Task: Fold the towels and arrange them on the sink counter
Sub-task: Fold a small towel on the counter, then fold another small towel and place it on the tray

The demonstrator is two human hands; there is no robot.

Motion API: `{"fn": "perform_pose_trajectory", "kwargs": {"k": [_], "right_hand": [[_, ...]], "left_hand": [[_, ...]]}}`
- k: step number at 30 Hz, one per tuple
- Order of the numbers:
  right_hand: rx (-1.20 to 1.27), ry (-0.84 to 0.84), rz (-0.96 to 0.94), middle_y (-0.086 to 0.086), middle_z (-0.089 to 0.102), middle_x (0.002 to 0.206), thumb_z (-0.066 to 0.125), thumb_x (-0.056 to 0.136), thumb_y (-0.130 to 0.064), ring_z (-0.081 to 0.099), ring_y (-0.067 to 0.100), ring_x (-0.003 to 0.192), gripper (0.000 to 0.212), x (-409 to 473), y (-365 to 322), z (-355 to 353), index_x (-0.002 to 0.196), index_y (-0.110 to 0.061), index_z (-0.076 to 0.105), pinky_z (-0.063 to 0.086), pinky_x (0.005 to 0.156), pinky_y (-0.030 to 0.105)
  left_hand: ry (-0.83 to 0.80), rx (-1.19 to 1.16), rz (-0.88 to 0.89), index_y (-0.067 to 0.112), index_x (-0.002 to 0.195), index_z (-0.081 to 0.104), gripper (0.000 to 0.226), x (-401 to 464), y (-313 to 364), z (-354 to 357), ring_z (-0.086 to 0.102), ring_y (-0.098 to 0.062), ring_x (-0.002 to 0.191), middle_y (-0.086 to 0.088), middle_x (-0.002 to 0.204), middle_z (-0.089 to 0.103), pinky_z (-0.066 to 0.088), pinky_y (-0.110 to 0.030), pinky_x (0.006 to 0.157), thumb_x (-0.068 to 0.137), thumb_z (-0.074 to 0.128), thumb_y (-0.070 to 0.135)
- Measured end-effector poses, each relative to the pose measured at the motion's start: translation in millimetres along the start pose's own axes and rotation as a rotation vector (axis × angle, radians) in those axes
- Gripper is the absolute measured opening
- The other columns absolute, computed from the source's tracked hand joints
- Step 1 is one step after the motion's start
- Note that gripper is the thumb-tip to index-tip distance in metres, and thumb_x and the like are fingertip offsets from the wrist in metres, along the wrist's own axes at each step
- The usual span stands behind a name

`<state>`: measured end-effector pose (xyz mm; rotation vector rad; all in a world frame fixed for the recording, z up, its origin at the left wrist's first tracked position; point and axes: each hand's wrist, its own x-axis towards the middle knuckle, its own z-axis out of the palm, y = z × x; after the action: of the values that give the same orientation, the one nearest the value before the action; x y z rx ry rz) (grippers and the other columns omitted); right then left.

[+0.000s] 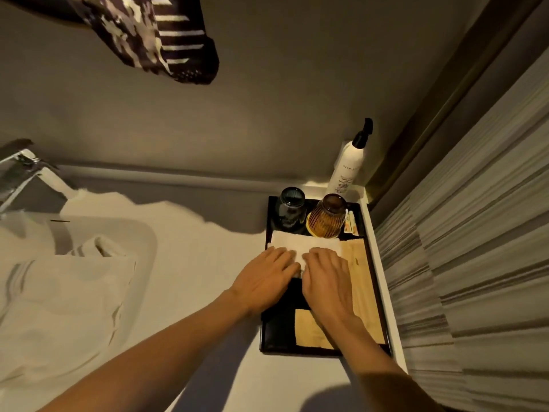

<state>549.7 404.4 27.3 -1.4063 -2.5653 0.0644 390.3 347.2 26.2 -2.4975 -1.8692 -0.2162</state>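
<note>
A small folded white towel [300, 243] lies across the black tray [274, 328] on the sink counter [205, 263], just in front of two upturned glasses. My left hand [264, 278] and my right hand [326, 281] rest flat side by side on the towel's near edge, fingers together, pressing down. A beige cloth [361, 281] lies under my right hand on the tray's right half. Larger white towels [62, 295] with grey stripes sit loosely piled in the sink basin at the left.
A dark glass [291, 209] and an amber ribbed glass [326, 218] stand at the tray's far end beside small sachets [350, 223]. A white pump bottle [347, 166] is in the corner. A chrome faucet [26, 173] is far left. A striped wall borders the right.
</note>
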Motion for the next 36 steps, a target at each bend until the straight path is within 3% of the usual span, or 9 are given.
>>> {"fn": "perform_pose_trajectory", "kwargs": {"k": [2,6,13,15,18,21,24,28,36], "right_hand": [[-0.034,-0.043,-0.015,0.008,0.064,0.124,0.068,0.084,-0.029,0.059,0.027,0.116,0.037,1.3,1.7,8.3,0.119,-0.018,0.066,0.048,0.096,0.043],[-0.073,-0.068,-0.09,0.008,0.065,0.124,0.075,0.08,-0.026,0.059,0.027,0.116,0.041,12.0,10.5,15.3,0.119,-0.02,0.065,0.048,0.097,0.043],[-0.078,-0.115,-0.046,0.006,0.065,0.114,0.079,0.075,-0.02,0.06,0.027,0.107,0.039,25.8,1.2,12.0,0.111,-0.021,0.063,0.049,0.089,0.042],[-0.104,-0.136,-0.029,0.005,0.065,0.11,0.078,0.076,-0.022,0.06,0.027,0.102,0.037,33.5,-0.1,5.1,0.109,-0.022,0.062,0.048,0.085,0.041],[-0.084,-0.186,-0.035,0.005,0.061,0.121,0.07,0.082,-0.025,0.056,0.026,0.113,0.037,34.7,3.4,4.1,0.117,-0.022,0.059,0.046,0.094,0.041],[-0.057,-0.194,-0.033,0.006,0.062,0.119,0.061,0.083,-0.023,0.055,0.025,0.113,0.035,35.1,-4.3,-10.6,0.118,-0.017,0.06,0.045,0.096,0.039],[-0.024,-0.067,-0.053,0.007,0.067,0.105,0.06,0.081,-0.018,0.06,0.026,0.099,0.027,42.3,-39.7,-44.6,0.107,-0.014,0.065,0.048,0.088,0.039],[0.095,-0.076,-0.159,0.004,0.069,0.094,0.052,0.089,-0.019,0.06,0.024,0.088,0.016,58.2,-131.3,-71.8,0.095,-0.016,0.066,0.048,0.077,0.037],[0.234,-0.366,-0.278,0.004,0.069,0.093,0.044,0.089,-0.019,0.061,0.027,0.08,0.021,45.6,-322.7,-29.6,0.093,-0.016,0.064,0.051,0.067,0.035]], "left_hand": [[-0.038,0.019,-0.038,0.015,0.128,0.054,0.049,1.0,-2.5,4.1,0.051,-0.032,0.124,-0.014,0.135,0.054,0.045,-0.043,0.104,0.082,0.071,0.019],[-0.018,0.081,-0.09,0.015,0.112,0.058,0.038,15.0,-8.4,-9.2,0.057,-0.027,0.095,-0.01,0.109,0.061,0.05,-0.038,0.078,0.077,0.074,0.016],[-0.031,0.053,-0.185,0.016,0.104,0.062,0.036,30.0,-6.1,-2.9,0.058,-0.026,0.087,-0.007,0.098,0.063,0.049,-0.038,0.072,0.072,0.077,0.015],[-0.058,0.09,-0.185,0.014,0.109,0.059,0.034,37.1,-6.8,-8.0,0.057,-0.027,0.093,-0.008,0.104,0.061,0.047,-0.037,0.077,0.078,0.072,0.015],[-0.153,0.067,-0.257,0.013,0.125,0.049,0.037,38.5,-5.5,-3.7,0.049,-0.028,0.112,-0.011,0.124,0.052,0.04,-0.039,0.095,0.09,0.058,0.016],[-0.161,-0.031,-0.2,0.015,0.12,0.053,0.034,27.4,-9.2,-22.7,0.051,-0.028,0.107,-0.01,0.119,0.054,0.042,-0.039,0.092,0.086,0.058,0.02],[-0.139,-0.121,-0.167,0.013,0.114,0.056,0.031,0.1,-24.0,-61.7,0.054,-0.029,0.099,-0.01,0.115,0.056,0.045,-0.039,0.082,0.085,0.061,0.02],[-0.124,-0.128,-0.325,0.011,0.112,0.059,0.024,-70.8,-60.8,-108.1,0.057,-0.03,0.094,-0.011,0.114,0.056,0.049,-0.042,0.078,0.091,0.059,0.023],[-0.249,-0.177,-0.761,0.013,0.102,0.061,0.015,-287.6,-163.8,-112.6,0.06,-0.027,0.089,-0.008,0.103,0.063,0.047,-0.035,0.073,0.094,0.052,0.022]]}}
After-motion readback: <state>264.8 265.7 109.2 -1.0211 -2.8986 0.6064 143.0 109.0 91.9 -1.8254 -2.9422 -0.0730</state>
